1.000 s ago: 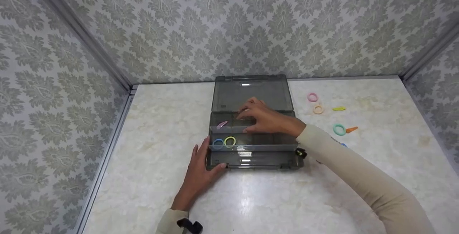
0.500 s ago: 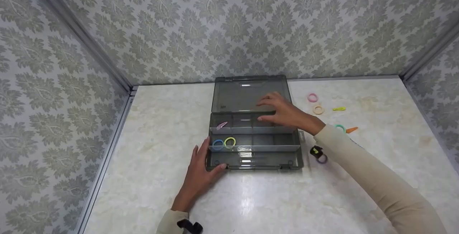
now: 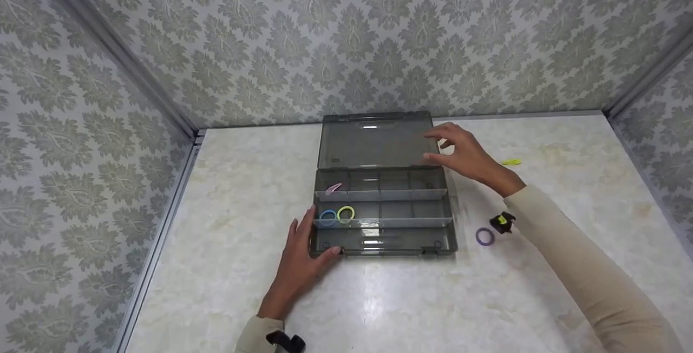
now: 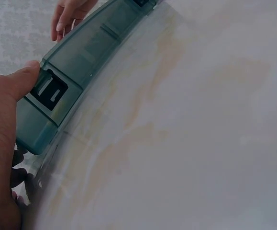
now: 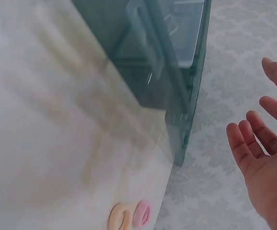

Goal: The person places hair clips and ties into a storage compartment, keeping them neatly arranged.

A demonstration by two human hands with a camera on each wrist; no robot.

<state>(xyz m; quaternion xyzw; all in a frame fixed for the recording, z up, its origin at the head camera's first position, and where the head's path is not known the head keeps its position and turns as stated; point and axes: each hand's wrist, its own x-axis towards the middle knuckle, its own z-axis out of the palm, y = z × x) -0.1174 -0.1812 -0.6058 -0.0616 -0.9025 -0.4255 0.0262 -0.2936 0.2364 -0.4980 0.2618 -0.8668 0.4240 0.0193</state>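
Observation:
A dark translucent compartment box [image 3: 416, 210] lies with its lid [image 3: 373, 142] folded back. My left hand [image 3: 298, 258] holds its front left corner, thumb over the front edge by a latch [image 4: 49, 91] and fingers along the side. In the back row sits a pink hair clip [image 3: 334, 188]. A blue hair tie [image 3: 321, 222] and a yellow hair tie [image 3: 353, 213] stand in the middle row's left part. My right hand [image 3: 463, 152] is raised over the lid's right edge, fingers loosely bent and apart, holding nothing.
Right of the box, a purple hair tie [image 3: 478, 237] and a yellow hair clip [image 3: 511, 162] lie on the table. A peach hair tie [image 5: 113, 219] and a pink hair tie [image 5: 137, 215] show in the right wrist view. Patterned walls enclose the table's back and sides.
My right hand has moved rightward from above the back compartments to the lid's right edge, and its fingers have spread. It now hides several loose pieces. My left hand stays put.

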